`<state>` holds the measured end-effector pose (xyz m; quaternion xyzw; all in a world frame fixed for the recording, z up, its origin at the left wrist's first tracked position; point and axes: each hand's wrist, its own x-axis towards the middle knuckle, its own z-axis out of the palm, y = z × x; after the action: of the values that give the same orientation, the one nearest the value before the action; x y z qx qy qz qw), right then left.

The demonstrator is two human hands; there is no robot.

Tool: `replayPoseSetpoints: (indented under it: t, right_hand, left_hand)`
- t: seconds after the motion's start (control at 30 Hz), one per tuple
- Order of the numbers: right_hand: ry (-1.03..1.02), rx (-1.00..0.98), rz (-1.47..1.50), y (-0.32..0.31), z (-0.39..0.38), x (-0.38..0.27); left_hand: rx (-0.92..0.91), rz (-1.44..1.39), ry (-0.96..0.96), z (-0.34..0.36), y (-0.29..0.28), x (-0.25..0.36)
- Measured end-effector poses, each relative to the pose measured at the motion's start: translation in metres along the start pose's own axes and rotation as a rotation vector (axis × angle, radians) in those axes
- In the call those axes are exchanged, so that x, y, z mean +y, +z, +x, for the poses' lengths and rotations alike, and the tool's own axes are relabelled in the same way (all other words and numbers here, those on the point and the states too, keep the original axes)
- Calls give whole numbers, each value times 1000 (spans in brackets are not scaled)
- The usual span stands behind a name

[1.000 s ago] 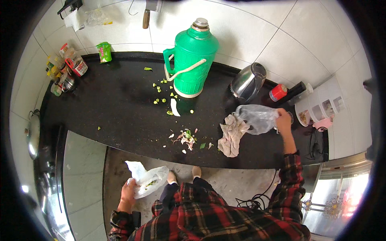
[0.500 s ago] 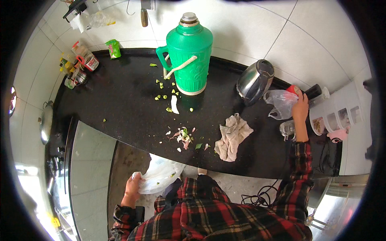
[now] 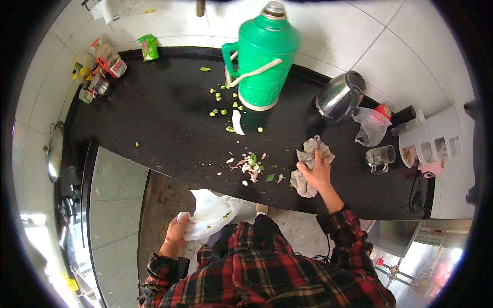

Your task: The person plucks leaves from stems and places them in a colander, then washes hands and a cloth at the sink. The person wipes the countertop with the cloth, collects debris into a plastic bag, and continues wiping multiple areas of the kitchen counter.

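My right hand rests flat on a crumpled grey rag lying on the black countertop. Just left of the rag is a small heap of vegetable scraps. My left hand hangs below the counter's front edge, shut on a white plastic bag with some green bits inside. A clear plastic bag now lies at the right beside the steel kettle.
A tall green thermos flask stands at the back, with green scraps scattered before it. Seasoning jars crowd the back left corner. A glass mug and a white rack stand at the right.
My right hand let go of the clear bag by the kettle and came back left onto the rag. My left hand lifted the white bag closer to the counter's edge.
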<state>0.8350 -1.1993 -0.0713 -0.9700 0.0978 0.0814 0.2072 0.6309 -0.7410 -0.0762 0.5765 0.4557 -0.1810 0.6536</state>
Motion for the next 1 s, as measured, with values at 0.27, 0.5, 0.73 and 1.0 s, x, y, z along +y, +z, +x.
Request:
replayPoseSetpoints:
  t: [0.27,0.5,0.73,1.0]
  right_hand:
    - [-110,211,125,66,26,-101]
    - [-353,250,454,75,63,-199]
    - [-48,117,732,-3,6,-148]
    - [-116,282,253,60,-86,-74]
  left_hand:
    - [26,-101,2,-13,-56,11]
    - [76,-116,44,-7,-99,19]
    - [35,-92,22,19,-133,11]
    - [33,-59,0,43,-152,5]
